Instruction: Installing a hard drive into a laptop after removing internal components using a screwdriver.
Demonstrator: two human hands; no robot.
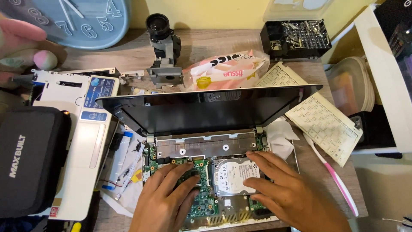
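Worktop [128,53] of grey wood, cluttered: wall clock [81,19], screwdriver bit box [296,38], tissue pack [227,68]. Left hand [165,197] flat, fingers spread on green motherboard [201,202]; right hand [283,187] open, resting on hard drive [234,176] in opened laptop [206,111].

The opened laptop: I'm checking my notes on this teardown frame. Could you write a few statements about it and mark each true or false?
1. The left hand rests on the green circuit board. True.
2. The right hand holds the pink toothbrush. False: the toothbrush lies on the table, and the hand touches the hard drive.
3. The laptop's screen is detached. False: it stands hinged to the base.
4. A box of screwdriver bits sits at the table's back. True.
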